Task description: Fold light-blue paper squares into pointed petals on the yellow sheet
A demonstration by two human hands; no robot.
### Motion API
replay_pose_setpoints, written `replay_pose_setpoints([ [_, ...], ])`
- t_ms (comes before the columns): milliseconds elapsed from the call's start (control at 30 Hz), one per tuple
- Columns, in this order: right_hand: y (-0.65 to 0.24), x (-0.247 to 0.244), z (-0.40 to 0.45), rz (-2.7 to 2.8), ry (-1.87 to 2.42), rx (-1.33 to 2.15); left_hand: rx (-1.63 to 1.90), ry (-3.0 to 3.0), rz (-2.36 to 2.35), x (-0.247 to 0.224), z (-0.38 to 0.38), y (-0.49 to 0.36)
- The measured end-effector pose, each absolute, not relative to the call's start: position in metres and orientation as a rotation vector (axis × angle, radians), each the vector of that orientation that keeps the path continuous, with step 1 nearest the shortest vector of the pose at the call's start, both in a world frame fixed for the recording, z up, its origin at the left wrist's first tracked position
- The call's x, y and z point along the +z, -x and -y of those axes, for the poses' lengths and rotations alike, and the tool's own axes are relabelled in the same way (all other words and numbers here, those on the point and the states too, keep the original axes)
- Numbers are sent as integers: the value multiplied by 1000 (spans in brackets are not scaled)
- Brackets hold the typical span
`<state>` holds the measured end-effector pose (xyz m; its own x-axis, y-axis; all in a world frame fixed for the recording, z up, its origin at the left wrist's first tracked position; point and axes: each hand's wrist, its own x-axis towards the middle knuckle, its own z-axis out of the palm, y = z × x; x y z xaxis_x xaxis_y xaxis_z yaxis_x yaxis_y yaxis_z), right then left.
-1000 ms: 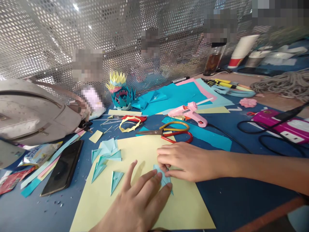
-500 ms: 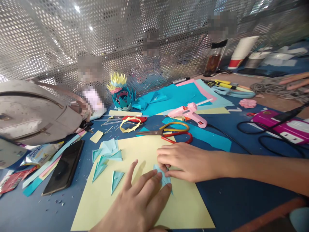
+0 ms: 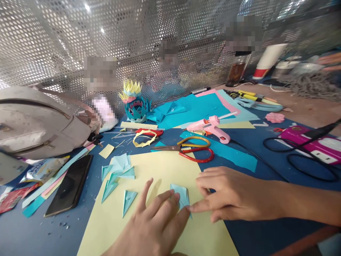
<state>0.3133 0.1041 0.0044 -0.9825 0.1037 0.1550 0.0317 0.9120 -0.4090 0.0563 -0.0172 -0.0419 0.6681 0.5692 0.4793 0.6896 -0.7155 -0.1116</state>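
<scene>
My left hand (image 3: 157,220) pins a light blue folded paper (image 3: 180,191) against a large pale yellow sheet (image 3: 210,234). Its fingertips press on the paper, while the little finger sticks up and away. My right hand (image 3: 229,193) is just to the right, fingers apart; its extended index fingertip touches the right edge of the folded paper beside my left index finger. Part of the paper is hidden under my left fingers. Several light blue folded triangles (image 3: 129,202) lie on the left of the yellow sheet.
Scissors (image 3: 183,147) lie beyond the sheet, with a pink glue gun (image 3: 210,127) behind. A purple power strip (image 3: 309,140) and black cable are right. A phone (image 3: 70,186) and backpack (image 3: 39,121) are left. Folded-paper crowns (image 3: 135,106) stand near the mesh. Another person's hand (image 3: 333,62) shows far right.
My right hand has moved right and toward me, from the paper's upper part to its lower right edge, and its index finger has straightened. My left hand stays in place.
</scene>
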Motion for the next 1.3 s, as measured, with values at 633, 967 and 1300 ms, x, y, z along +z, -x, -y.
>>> replay_pose_setpoints([
  [633, -316, -5, -119, 2903, 251, 319, -690, 2532, 1055, -49, 18, -61],
  [967, -315, -5, -101, 2849, -1, 292, -667, 2755, 1064, -41, 14, -51],
  [1300, -310, -2, -96, 2899, -134, 409, -662, 2707, 1001, -43, 15, -51],
])
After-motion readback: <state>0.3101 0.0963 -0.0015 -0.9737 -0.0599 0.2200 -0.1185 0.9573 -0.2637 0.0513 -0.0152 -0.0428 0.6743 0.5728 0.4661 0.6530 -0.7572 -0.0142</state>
